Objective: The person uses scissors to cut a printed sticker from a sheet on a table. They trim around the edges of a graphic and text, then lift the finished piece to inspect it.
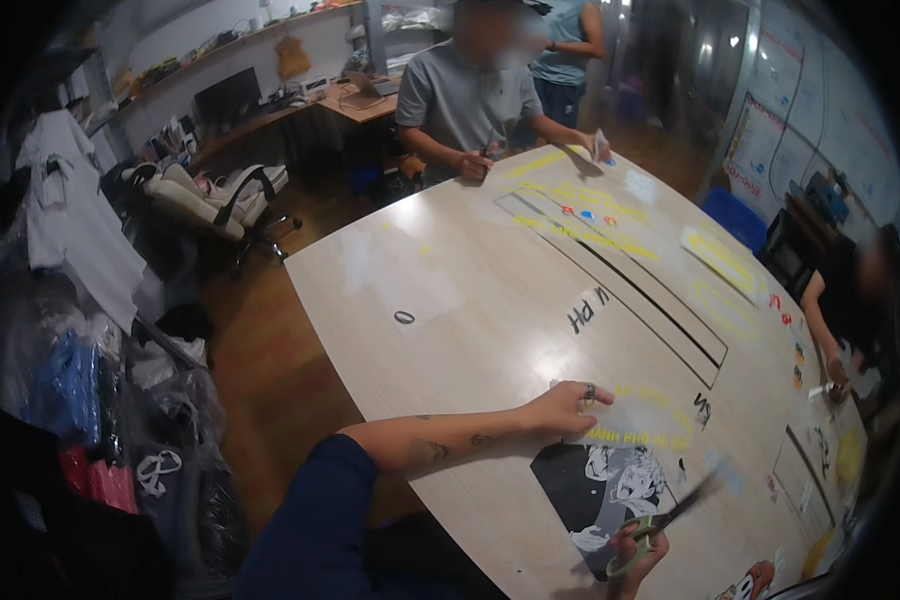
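Observation:
My left hand (566,406), with a ring on one finger, is at the left edge of a clear film sheet with yellow lettering (637,436). Index finger and thumb are spread; whether the film is pinched or pressed flat I cannot tell. Just below lies a black-and-white print of cartoon characters (607,491), partly overlapped by the film. In my right hand (649,556) is a pair of scissors with green handles (621,559). The blurred blades (694,496) point up and right over the table, beside the print.
Across the large wooden table (457,352) lie long black-outlined film strips (645,300), black letter pieces (589,311) and more yellow-lettered film (585,236). A person in grey (461,97) stands at the far edge; another in black (851,300) works at right. An office chair (217,199) stands left.

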Demonstrator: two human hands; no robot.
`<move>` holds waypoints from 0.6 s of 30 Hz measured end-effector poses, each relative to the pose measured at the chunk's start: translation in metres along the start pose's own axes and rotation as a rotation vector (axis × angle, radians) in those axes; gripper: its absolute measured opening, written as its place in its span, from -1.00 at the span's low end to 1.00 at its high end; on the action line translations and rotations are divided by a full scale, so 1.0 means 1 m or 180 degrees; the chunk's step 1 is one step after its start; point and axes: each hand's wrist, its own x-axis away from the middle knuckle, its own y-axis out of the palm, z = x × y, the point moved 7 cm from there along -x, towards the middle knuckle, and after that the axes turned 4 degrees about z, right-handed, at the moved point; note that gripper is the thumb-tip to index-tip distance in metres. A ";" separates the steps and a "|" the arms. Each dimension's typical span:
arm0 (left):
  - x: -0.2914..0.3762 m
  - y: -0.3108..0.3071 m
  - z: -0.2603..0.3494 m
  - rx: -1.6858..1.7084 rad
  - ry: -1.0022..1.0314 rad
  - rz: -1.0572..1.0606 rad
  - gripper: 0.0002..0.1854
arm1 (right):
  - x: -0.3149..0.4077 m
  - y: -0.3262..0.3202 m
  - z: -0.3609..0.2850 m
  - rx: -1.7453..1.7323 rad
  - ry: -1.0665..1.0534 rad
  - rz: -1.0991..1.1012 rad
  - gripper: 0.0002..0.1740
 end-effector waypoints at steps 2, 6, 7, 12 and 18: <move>-0.007 -0.017 -0.002 -0.0837 0.1350 0.0442 -0.50 | 0.006 0.003 -0.018 0.0808 0.0615 -0.0406 -0.36; -0.014 0.003 -0.029 0.0281 0.0066 -0.0081 -0.48 | -0.019 -0.003 -0.026 -0.0495 -0.0335 0.0112 0.02; -0.013 0.001 -0.027 0.0483 0.0139 -0.0129 -0.48 | -0.025 0.009 -0.040 -0.0669 -0.0111 0.0285 0.10; -0.041 0.011 -0.012 -0.0043 0.1055 -0.0605 -0.48 | -0.013 -0.041 -0.021 -0.0006 0.0681 0.0297 -0.16; -0.036 0.011 -0.016 0.0244 0.0393 -0.0820 -0.43 | -0.025 -0.013 -0.030 -0.0541 -0.0069 0.0078 -0.04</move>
